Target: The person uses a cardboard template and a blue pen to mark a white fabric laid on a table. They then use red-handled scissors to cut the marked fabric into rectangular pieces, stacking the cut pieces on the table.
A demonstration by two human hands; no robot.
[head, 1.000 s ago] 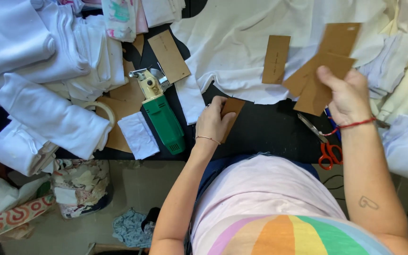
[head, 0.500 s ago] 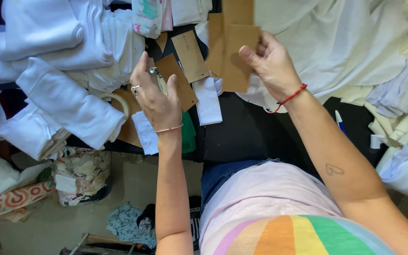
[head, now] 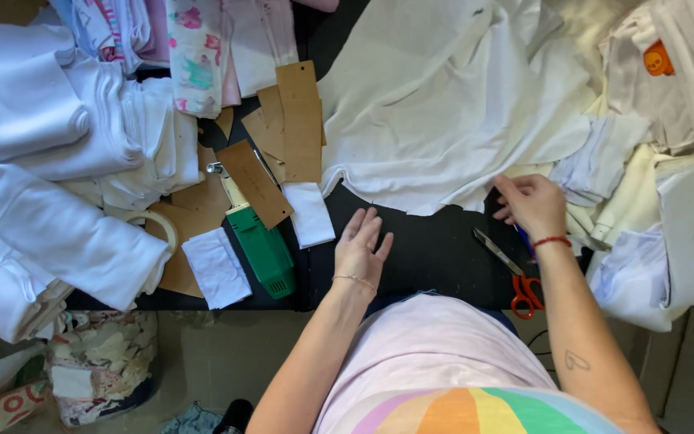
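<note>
The large white fabric piece (head: 451,104) lay spread over the black table (head: 427,249), filling the upper middle of the view, its curved lower edge hanging toward the person. The right hand (head: 533,205) sat at that edge, at about 4 o'clock from the cloth's middle, its fingers (head: 509,189) curled and pinching at the hem; whether they truly held cloth could not be told. The left hand (head: 361,249) rested flat on bare table just below the edge, at about 7 o'clock from the cloth's middle, fingers spread and straight, holding nothing.

Just beside the right wrist, at 6 o'clock from that hand, lay red-handled scissors (head: 512,273), blades pointing up-left. At 9 o'clock from the left hand stood a green hand-held cutting tool (head: 260,241), with a small folded white cloth (head: 312,213) between them and another white patch (head: 216,268) on the tool's far side. Brown cardboard templates (head: 299,120) were stacked at 11 o'clock from the left hand, one overlapping the tool's head. Rolled and folded white garments (head: 66,185) were piled at the far left; more pale cloth pieces (head: 644,185) were heaped at the right. Under the table's left edge stood a scrap bag (head: 102,362).
</note>
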